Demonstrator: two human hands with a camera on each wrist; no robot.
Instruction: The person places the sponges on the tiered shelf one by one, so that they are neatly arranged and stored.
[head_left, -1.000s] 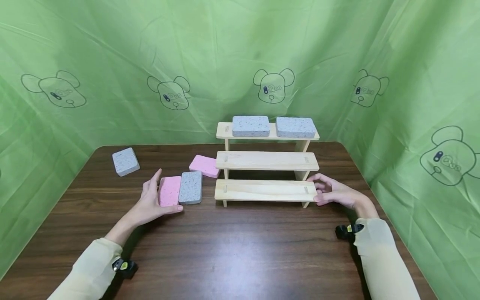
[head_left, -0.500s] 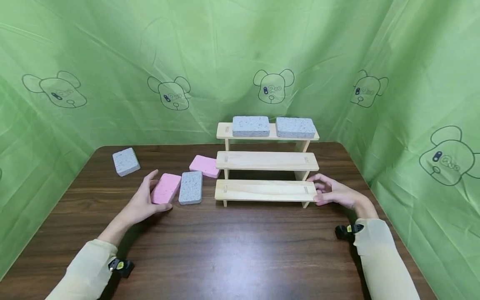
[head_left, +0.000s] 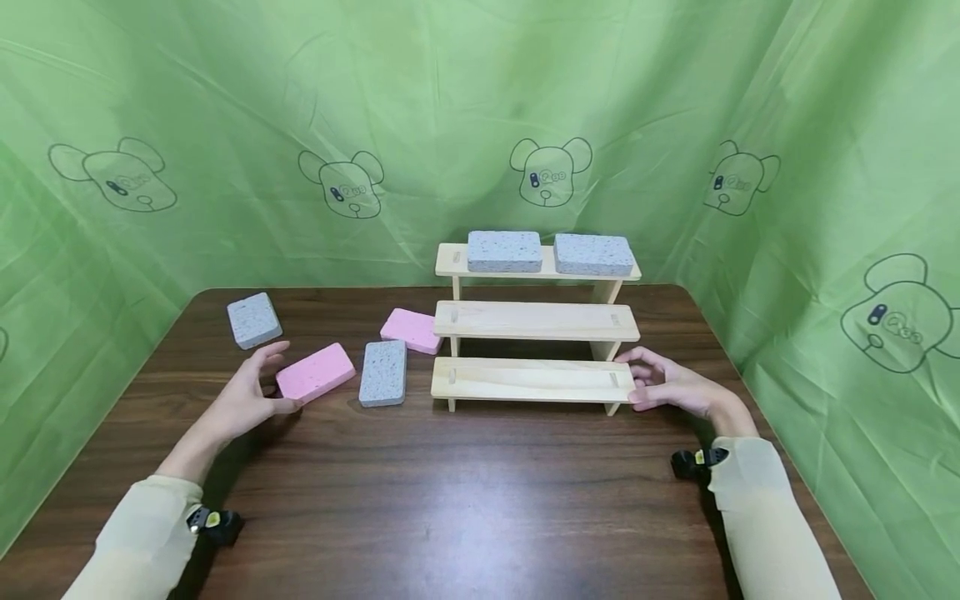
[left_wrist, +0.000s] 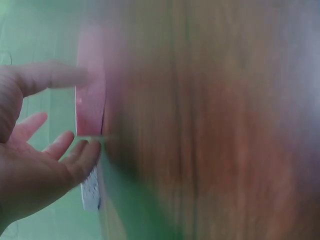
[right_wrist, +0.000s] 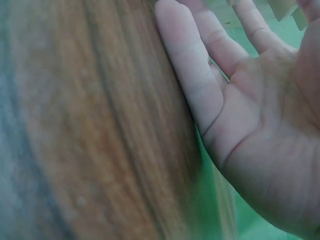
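Observation:
My left hand (head_left: 234, 397) is by the left end of a pink sponge (head_left: 316, 373), its thumb at the near corner and its fingers spread apart. In the left wrist view, the thumb overlaps the pink sponge (left_wrist: 90, 112) while the other fingers stay loose beside it. At the right end of a three-step wooden stand (head_left: 531, 381), my right hand (head_left: 667, 385) grips the lowest shelf, thumb at its front edge and fingers behind. The right wrist view shows mainly the palm (right_wrist: 270, 115), with the stand at the top edge.
A grey sponge (head_left: 383, 373) and a second pink sponge (head_left: 412, 331) lie left of the stand. Another grey sponge (head_left: 254, 321) is at the table's far left. Two grey sponges (head_left: 504, 252) sit on the top shelf. Green cloth (head_left: 450, 125) hangs behind the table (head_left: 480, 500).
The pink sponge has moved left, away from the grey one, and turned so its length runs more sideways. My left hand moved left and loosened around it. My right hand stayed put.

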